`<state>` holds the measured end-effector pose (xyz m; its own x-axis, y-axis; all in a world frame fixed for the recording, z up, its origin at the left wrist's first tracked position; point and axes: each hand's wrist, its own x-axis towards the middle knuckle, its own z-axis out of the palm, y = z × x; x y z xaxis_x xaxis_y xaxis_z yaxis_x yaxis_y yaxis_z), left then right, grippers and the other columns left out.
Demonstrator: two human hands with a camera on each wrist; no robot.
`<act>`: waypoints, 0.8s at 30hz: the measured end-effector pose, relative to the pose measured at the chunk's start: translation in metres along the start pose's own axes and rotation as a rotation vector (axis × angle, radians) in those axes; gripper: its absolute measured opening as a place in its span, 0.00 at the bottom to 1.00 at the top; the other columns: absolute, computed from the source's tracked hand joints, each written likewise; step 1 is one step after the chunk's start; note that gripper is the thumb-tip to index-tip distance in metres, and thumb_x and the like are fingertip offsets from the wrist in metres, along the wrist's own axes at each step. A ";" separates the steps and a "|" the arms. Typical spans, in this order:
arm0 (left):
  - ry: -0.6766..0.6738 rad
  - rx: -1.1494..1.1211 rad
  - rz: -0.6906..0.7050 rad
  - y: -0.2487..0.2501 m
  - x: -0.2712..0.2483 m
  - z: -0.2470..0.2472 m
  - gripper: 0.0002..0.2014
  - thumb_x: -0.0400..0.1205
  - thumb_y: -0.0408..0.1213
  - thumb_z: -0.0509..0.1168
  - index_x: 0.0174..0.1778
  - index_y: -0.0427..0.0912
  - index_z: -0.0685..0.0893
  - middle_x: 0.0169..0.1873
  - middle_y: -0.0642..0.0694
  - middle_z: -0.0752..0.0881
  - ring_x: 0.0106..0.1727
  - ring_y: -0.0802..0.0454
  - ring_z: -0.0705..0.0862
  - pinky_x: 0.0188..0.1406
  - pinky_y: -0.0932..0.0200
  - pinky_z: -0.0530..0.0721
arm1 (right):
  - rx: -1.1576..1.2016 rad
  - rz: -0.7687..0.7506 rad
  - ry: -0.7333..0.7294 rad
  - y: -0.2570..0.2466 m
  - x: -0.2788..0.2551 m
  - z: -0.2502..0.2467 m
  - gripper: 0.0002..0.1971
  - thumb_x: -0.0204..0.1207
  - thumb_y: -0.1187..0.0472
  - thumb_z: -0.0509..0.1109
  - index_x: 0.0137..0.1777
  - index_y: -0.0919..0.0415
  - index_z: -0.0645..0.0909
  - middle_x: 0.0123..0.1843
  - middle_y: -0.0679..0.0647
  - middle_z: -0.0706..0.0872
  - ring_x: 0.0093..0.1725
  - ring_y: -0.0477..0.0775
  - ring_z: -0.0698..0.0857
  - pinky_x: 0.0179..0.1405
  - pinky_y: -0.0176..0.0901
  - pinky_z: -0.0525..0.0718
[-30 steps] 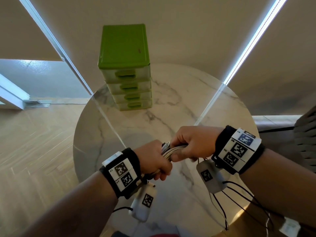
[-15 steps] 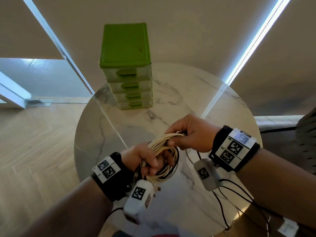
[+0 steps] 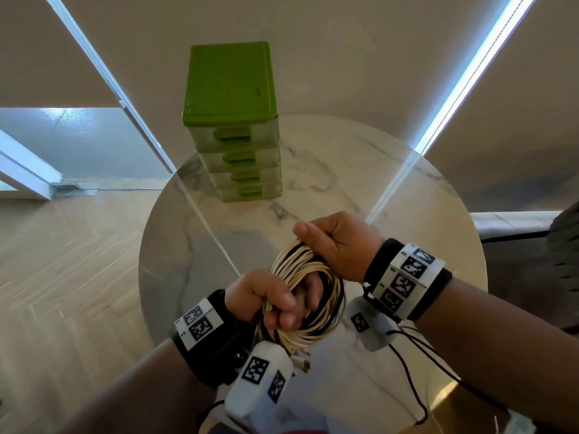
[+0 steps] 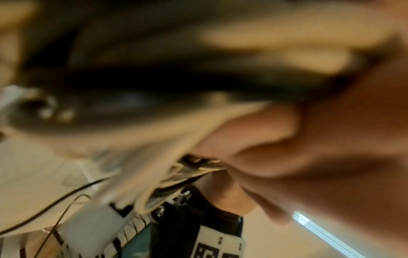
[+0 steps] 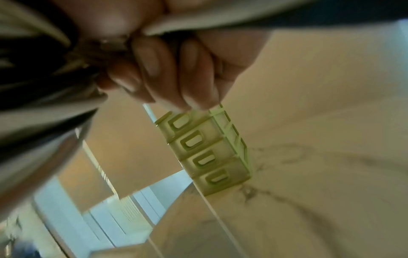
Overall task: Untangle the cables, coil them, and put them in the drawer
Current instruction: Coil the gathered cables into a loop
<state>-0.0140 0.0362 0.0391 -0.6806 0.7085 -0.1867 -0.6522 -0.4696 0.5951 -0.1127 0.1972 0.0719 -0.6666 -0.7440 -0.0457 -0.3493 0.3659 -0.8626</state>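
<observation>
A coil of cream and black cables (image 3: 308, 311) hangs above the near part of the round marble table (image 3: 391, 189). My left hand (image 3: 275, 303) grips the coil's lower left side, fingers curled through the loop. At the top of the coil my right hand (image 3: 332, 242) holds the strands, thumb pointing left. A cable plug (image 3: 302, 364) dangles below the coil. The green drawer unit (image 3: 233, 120) stands at the table's far side, all its drawers closed; it also shows in the right wrist view (image 5: 205, 151). The left wrist view is blurred, showing cable strands (image 4: 154, 157) against my palm.
Black sensor wires (image 3: 416, 371) trail from my right wrist over the table's near right edge. Wooden floor (image 3: 62, 277) lies to the left of the table. A wall and window frame stand behind the drawer unit.
The bundle, clamped tight between both hands a second ago, has opened into a round loop. My right hand rose to the top of the coil; my left turned and dropped lower.
</observation>
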 end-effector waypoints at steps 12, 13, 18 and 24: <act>0.028 -0.021 0.046 0.011 0.002 0.011 0.25 0.73 0.36 0.70 0.67 0.30 0.82 0.28 0.49 0.87 0.21 0.63 0.80 0.27 0.70 0.79 | 0.434 0.144 0.154 0.016 0.005 0.011 0.22 0.85 0.61 0.66 0.28 0.70 0.75 0.24 0.55 0.72 0.23 0.50 0.69 0.24 0.42 0.69; 0.058 0.003 0.040 0.013 0.003 0.012 0.25 0.71 0.35 0.70 0.65 0.31 0.84 0.27 0.48 0.87 0.20 0.63 0.80 0.25 0.70 0.78 | 0.425 0.153 0.161 0.018 0.007 0.011 0.22 0.84 0.63 0.66 0.27 0.69 0.74 0.23 0.55 0.70 0.23 0.50 0.67 0.23 0.42 0.67; 0.283 0.301 -0.037 0.015 0.003 0.015 0.31 0.61 0.31 0.68 0.60 0.19 0.81 0.22 0.42 0.84 0.14 0.56 0.77 0.16 0.67 0.74 | 0.183 0.180 0.070 0.025 0.008 -0.008 0.24 0.77 0.56 0.68 0.19 0.55 0.70 0.18 0.50 0.72 0.19 0.50 0.68 0.24 0.40 0.69; 0.316 0.374 -0.075 0.013 0.006 0.019 0.35 0.59 0.31 0.67 0.62 0.16 0.77 0.23 0.46 0.87 0.16 0.57 0.78 0.17 0.65 0.74 | 0.222 0.526 -0.168 0.028 0.015 -0.003 0.17 0.75 0.61 0.69 0.25 0.65 0.76 0.21 0.60 0.73 0.20 0.56 0.70 0.19 0.38 0.69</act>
<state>-0.0203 0.0444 0.0607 -0.7420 0.5115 -0.4334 -0.5784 -0.1615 0.7996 -0.1343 0.1977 0.0484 -0.5931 -0.5793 -0.5591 0.1580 0.5972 -0.7864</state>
